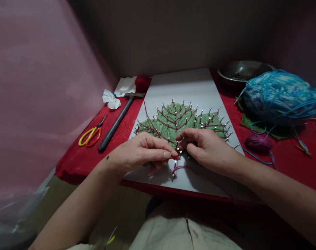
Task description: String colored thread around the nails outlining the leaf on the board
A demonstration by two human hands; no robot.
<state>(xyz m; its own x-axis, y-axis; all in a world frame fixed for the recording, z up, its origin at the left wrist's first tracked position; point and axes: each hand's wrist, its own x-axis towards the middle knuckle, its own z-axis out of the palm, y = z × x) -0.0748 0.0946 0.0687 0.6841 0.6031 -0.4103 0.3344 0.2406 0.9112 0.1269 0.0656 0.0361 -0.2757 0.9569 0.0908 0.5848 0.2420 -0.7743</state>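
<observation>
A green leaf (185, 116) lies on a white board (184, 85), ringed and crossed by several upright nails with dark red-purple yarn strung along its veins. Over the leaf's lower left edge, my left hand (147, 151) is closed, thumb and forefinger pinching red yarn (147, 113) close to the nails at the stem. My right hand (208, 147) is beside it on the right, its fingers curled in at the same nails; whatever is between them is hidden. Purple yarn (182, 167) is looped at the lowest stem nails and trails right under my right forearm.
Left on the red cloth (71, 161) are a hammer (116, 123), scissors (91, 133), crumpled tissue (111, 100) and a red yarn ball (142, 84). To the right sit a metal bowl (225, 79) of nails, a blue yarn skein (280, 97) on leaves and a small purple yarn ball (258, 143).
</observation>
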